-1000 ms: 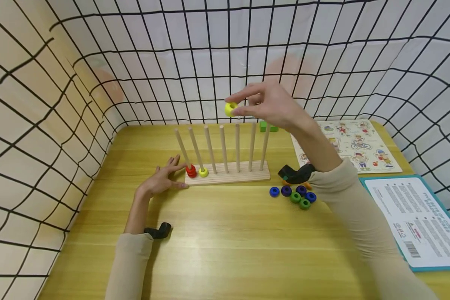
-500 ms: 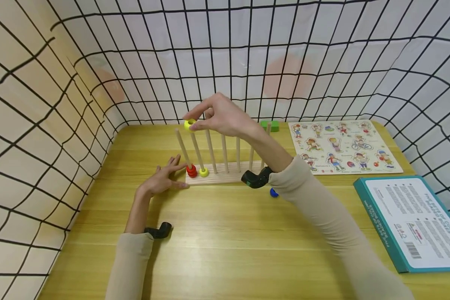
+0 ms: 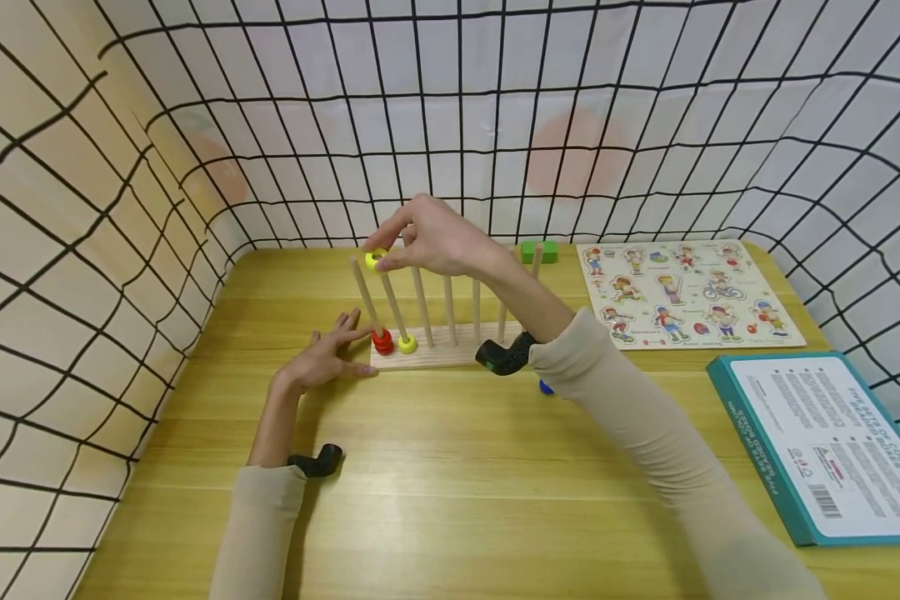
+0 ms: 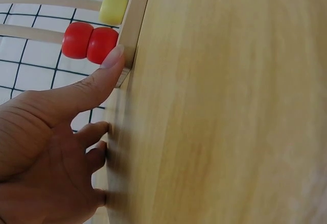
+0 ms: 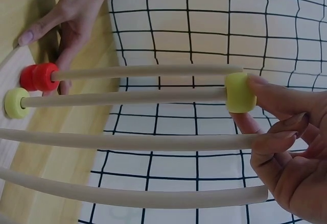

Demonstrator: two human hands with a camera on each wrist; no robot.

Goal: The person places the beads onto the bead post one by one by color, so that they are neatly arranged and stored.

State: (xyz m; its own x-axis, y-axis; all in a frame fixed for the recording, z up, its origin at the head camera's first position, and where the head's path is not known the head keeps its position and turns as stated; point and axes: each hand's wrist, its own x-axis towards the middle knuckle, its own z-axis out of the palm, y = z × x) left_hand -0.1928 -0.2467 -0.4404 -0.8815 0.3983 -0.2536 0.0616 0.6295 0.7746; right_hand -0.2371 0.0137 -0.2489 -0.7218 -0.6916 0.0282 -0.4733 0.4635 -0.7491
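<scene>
My right hand [image 3: 438, 237] pinches a yellow bead [image 5: 240, 92] between thumb and fingers at the top of the second peg [image 5: 127, 97] from the left. The bead hides the tip of that peg. The wooden peg base [image 3: 450, 354] carries several upright pegs. Two red beads [image 4: 89, 43] are stacked at the bottom of the leftmost peg, and one yellow bead [image 3: 407, 344] sits at the foot of the second. My left hand [image 3: 322, 358] lies spread at the base's left end, its thumb against the end and its fingertips down on the table.
A blue bead [image 3: 546, 387] peeks out under my right sleeve. A green block [image 3: 540, 252] lies behind the base. To the right are a picture puzzle board [image 3: 690, 292] and a teal-edged box [image 3: 832, 442]. Black netting [image 3: 457, 125] surrounds the table [image 3: 420, 500].
My right hand has carried the yellow bead left and down onto the top of the second peg, its arm now covering most of the loose beads. My left hand has stayed in place.
</scene>
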